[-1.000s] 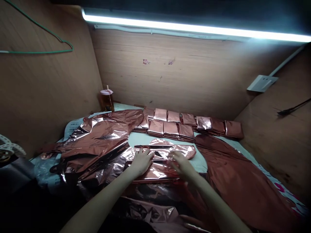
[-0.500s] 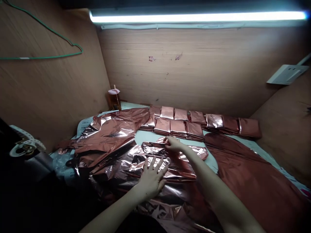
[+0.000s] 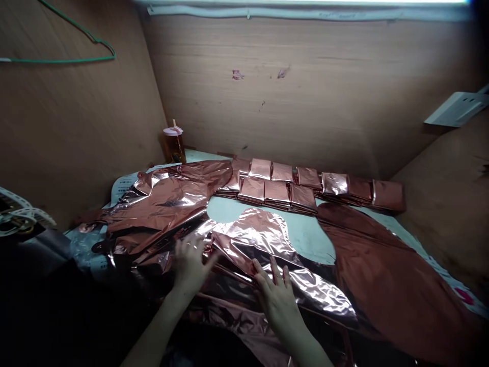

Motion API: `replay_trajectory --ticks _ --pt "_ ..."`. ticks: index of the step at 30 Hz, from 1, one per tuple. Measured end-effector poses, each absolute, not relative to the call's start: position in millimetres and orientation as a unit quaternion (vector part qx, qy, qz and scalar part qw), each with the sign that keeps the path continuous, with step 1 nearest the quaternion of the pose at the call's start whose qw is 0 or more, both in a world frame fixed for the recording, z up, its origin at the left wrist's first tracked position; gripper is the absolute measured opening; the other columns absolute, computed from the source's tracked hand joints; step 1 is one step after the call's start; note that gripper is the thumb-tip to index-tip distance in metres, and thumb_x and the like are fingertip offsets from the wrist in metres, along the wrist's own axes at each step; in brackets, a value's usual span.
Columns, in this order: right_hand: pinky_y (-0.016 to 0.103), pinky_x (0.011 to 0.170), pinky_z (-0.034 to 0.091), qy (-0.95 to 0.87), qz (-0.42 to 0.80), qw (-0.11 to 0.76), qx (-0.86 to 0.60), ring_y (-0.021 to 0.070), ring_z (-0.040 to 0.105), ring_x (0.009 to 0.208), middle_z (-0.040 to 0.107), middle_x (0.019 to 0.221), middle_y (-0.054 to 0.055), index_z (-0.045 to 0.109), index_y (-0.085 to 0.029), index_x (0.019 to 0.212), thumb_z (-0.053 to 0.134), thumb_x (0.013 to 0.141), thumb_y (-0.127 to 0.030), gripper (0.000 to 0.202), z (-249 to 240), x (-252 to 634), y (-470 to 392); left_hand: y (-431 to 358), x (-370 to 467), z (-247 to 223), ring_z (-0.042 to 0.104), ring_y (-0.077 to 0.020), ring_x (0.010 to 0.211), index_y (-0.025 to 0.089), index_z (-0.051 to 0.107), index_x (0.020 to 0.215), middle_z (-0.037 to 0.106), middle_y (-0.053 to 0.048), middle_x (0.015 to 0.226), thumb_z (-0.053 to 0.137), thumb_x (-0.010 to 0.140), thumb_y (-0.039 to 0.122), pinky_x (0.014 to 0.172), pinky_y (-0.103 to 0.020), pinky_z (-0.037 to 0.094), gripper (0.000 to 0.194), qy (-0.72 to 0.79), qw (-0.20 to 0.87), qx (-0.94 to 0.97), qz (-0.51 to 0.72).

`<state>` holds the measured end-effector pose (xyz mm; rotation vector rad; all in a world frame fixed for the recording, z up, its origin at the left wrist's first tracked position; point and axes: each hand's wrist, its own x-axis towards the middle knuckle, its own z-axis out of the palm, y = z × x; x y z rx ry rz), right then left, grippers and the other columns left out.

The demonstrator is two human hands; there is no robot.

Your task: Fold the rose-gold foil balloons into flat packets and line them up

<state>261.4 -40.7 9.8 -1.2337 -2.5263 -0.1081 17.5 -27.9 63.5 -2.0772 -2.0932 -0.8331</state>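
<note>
- A lidded drink cup with a straw stands well beyond the left hand, in the far corner where the wooden walls meet; amber liquid fills most of it.
- The left hand lies flat, fingers spread, palm down on the crumpled rose-gold foil heap at the near end of the unfolded foil balloon. It presses rather than grips.
- The right hand also lies open, fingers extended and a little apart, flat on the balloon's lower part. It holds nothing closed in it.
- The balloon lies between and just ahead of both hands, spread flat. Its long axis runs from a rounded lobe up ahead of the left hand down to a narrower end past the right hand's outer side.
- Ahead of the balloon a bare patch of pale green table cover stays open, between the hands and the far row.
- Beyond that patch, folded foil packets sit in two tight rows against the back wall, edges touching.
- To the right hand's outer side a large dark foil sheet covers the table to its edge.
- A green wire hanger hangs on the wall, high beyond the left hand.
</note>
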Motion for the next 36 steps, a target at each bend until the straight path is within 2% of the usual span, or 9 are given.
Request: replay_trajectory --ticks 2,5,9,12,18,20,25,30,36 --pt "0.073 0.11 0.023 -0.881 -0.029 0.178 -0.437 0.0399 0.013 0.149 0.038 0.156 0.004 0.055 -0.025 0.13 0.04 0.096 -0.015 0.039 7 259 -44 -34 30 66 0.048 -0.0333 0.127 0.019 0.067 0.114 0.062 -0.015 0.123 0.042 0.099 0.037 0.111 -0.058 0.034 0.034 -0.685 0.122 -0.628 -0.348" --pt "0.074 0.11 0.022 -0.88 -0.025 0.179 -0.44 0.0398 0.014 0.149 0.037 0.156 0.004 0.054 -0.024 0.133 0.039 0.086 -0.003 0.053 13 254 -49 -38 72 59 0.031 -0.0332 0.142 0.029 0.057 0.135 0.05 -0.008 0.145 0.039 0.099 0.031 0.118 -0.061 0.022 0.04 -0.635 0.077 -0.718 -0.275" --pt "0.064 0.106 0.04 -0.899 0.038 0.142 -0.413 0.0372 0.042 0.136 0.049 0.148 0.009 0.064 -0.021 0.118 0.045 0.091 -0.011 0.035 39 265 -45 -43 99 40 0.019 -0.0492 0.144 0.03 0.044 0.147 0.037 -0.01 0.156 0.05 0.094 0.041 0.108 -0.08 0.008 0.054 -0.714 0.015 -0.684 -0.145" --pt "0.051 0.099 0.051 -0.921 0.093 0.118 -0.36 0.0313 0.054 0.126 0.051 0.145 0.013 0.067 -0.019 0.113 0.045 0.097 -0.024 0.027 63 282 -21 -43 81 36 0.01 -0.0556 0.143 0.033 0.034 0.152 0.022 -0.012 0.162 0.055 0.091 0.043 0.104 -0.083 0.007 0.064 -0.703 -0.019 -0.706 -0.086" --pt "0.051 0.117 0.032 -0.954 0.154 0.063 -0.25 0.0272 0.021 0.149 0.029 0.159 0.01 0.036 -0.02 0.151 0.043 0.101 -0.033 0.053 63 284 4 31 44 56 0.009 -0.0384 0.15 0.033 0.034 0.151 0.018 -0.007 0.164 0.043 0.099 0.038 0.116 -0.068 0.008 0.053 -0.484 -0.117 -0.866 -0.032" --pt "0.056 0.117 0.028 -0.949 0.145 0.063 -0.271 0.0299 0.021 0.149 0.027 0.16 0.01 0.032 -0.024 0.154 0.047 0.099 -0.043 0.06 58 274 -3 65 42 60 0.015 -0.0332 0.15 0.03 0.036 0.15 0.025 -0.008 0.162 0.041 0.1 0.041 0.117 -0.066 0.005 0.051 -0.456 -0.126 -0.88 -0.042" --pt "0.05 0.112 0.038 -0.916 0.131 0.109 -0.363 0.0297 0.041 0.137 0.046 0.149 0.011 0.055 -0.025 0.139 0.041 0.101 -0.042 0.044 60 237 5 102 41 58 0.024 -0.0297 0.148 0.027 0.038 0.149 0.031 -0.014 0.158 0.045 0.099 0.038 0.117 -0.064 0.009 0.051 -0.473 -0.109 -0.87 -0.081" --pt "0.058 0.117 0.024 -0.939 0.098 0.087 -0.318 0.0347 0.021 0.147 0.025 0.161 0.009 0.034 -0.031 0.153 0.039 0.101 -0.05 0.056 51 212 30 100 25 57 0.011 -0.0292 0.151 0.037 0.05 0.14 0.028 -0.002 0.161 0.036 0.098 0.015 0.116 -0.067 0.006 0.05 -0.455 -0.113 -0.882 -0.057" --pt "0.061 0.118 0.019 -0.949 0.096 0.083 -0.288 0.0352 0.021 0.148 0.026 0.161 0.007 0.034 -0.033 0.152 0.036 0.101 -0.05 0.054 47 212 20 84 24 52 0.013 -0.0274 0.151 0.025 0.03 0.153 0.018 -0.005 0.164 0.023 0.104 0.033 0.121 -0.055 0.002 0.05 -0.449 -0.112 -0.885 -0.043"
